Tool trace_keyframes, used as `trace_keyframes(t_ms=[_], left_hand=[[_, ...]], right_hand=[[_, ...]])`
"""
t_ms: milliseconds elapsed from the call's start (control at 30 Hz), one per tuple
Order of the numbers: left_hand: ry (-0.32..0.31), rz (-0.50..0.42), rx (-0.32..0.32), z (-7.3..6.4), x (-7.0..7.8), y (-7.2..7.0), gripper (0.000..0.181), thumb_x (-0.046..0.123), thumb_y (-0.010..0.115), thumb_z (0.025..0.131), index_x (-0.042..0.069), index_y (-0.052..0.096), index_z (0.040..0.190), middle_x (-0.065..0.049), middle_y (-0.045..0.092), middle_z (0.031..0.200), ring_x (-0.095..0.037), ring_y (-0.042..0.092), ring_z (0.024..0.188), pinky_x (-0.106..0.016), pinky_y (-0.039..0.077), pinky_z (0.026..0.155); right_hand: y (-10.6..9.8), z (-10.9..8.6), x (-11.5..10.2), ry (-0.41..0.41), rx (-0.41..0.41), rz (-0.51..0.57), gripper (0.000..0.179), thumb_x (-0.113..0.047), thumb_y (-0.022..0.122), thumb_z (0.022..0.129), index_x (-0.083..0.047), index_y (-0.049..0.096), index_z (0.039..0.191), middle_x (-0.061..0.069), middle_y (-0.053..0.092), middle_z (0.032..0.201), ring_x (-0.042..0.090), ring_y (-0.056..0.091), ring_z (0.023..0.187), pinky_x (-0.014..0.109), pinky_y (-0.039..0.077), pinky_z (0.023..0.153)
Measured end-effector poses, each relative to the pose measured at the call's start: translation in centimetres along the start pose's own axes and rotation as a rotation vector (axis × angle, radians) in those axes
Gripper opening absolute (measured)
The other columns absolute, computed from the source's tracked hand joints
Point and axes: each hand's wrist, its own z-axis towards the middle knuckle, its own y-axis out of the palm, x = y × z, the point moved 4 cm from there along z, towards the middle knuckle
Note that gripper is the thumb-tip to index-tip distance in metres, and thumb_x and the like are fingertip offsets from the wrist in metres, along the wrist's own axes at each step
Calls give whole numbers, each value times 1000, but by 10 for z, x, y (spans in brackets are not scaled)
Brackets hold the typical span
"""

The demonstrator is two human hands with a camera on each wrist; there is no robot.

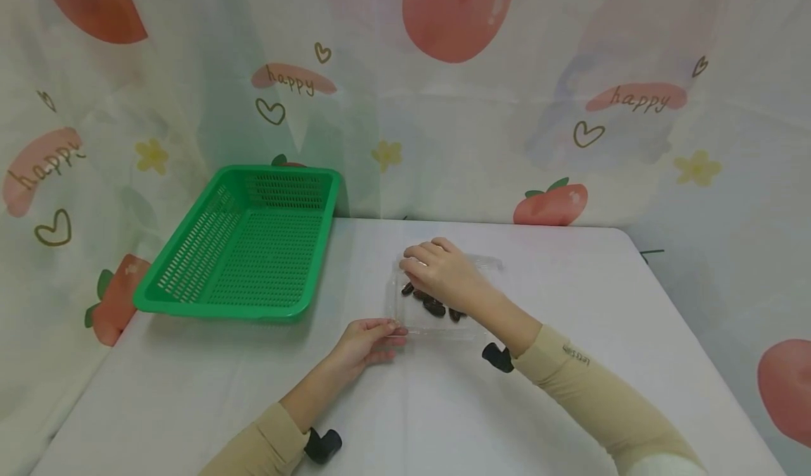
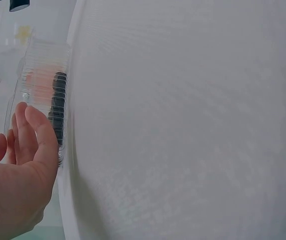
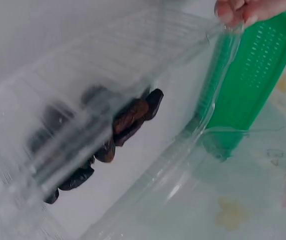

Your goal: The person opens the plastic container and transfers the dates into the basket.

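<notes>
So, nearest first: left hand point(image 1: 364, 349) is low over the white desk point(image 1: 443, 420), and its grip is clamped on the near-left corner of a clear box point(image 1: 443, 334), thumb and fingers pinching the rim. Right hand point(image 1: 446, 275) reaches across the top with fingers curled. Its grip I honestly can't call: the right wrist view only catches fingertips by the edge of a clear flap, the lid point(image 3: 248, 170) I think, so it could be pinching or just touching.

The box sits on the desk with some dark dates point(image 1: 434, 308) (look like dates, anyway) inside on its floor. My read is that the lid is the step in hand, with the left hand bracing. Next move probably calls for a steady left pinch and a gentle right hand, cos thin plastic flexes.

Farther left there's a green basket point(image 1: 215, 311), with a fruit-print curtain point(image 1: 456, 145) behind everything.
</notes>
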Motion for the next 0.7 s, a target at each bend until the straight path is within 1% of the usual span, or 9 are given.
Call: trace_keyframes(t_ms=[133, 233, 333, 467, 700], left_hand=[[-3, -19, -10, 0, 0, 1, 35, 12, 56, 90, -10, 52, 117, -13, 67, 102, -17, 66, 90, -30, 54, 69], [-3, -23, -20, -1, 1, 2, 36, 12, 55, 91, -11, 51, 119, -13, 67, 103, -18, 65, 92, -32, 53, 72], [-6, -24, -25, -3, 2, 3, 37, 12, 54, 92, -10, 49, 120, -11, 67, 102, -18, 65, 93, -33, 53, 73], [-17, -32, -29, -4, 3, 3, 37, 12, 54, 92, -10, 48, 121, -7, 68, 99, -17, 65, 92, -32, 53, 73], [-28, -32, -28, -3, 1, 2, 35, 12, 54, 91, -9, 50, 118, -8, 68, 98, -17, 66, 90, -33, 53, 73]], right_hand=[[0, 4, 9, -5, 43, -31, 18, -10, 73, 75, -11, 63, 90, 2, 64, 90, 19, 61, 82, 35, 48, 78], [1, 7, 17, 5, 55, -52, 18, -9, 72, 75, -11, 63, 91, 3, 63, 88, 20, 61, 81, 35, 48, 76], [3, 9, 27, 29, 40, -66, 20, -8, 70, 77, -11, 63, 95, 4, 62, 88, 21, 61, 83, 34, 48, 76], [8, 12, 40, 70, 16, -82, 25, -5, 69, 78, -12, 63, 101, 5, 60, 89, 23, 59, 85, 35, 48, 76], [20, 17, 62, 127, -17, -121, 32, -3, 69, 77, -13, 64, 107, 7, 60, 93, 24, 59, 86, 36, 48, 78]])
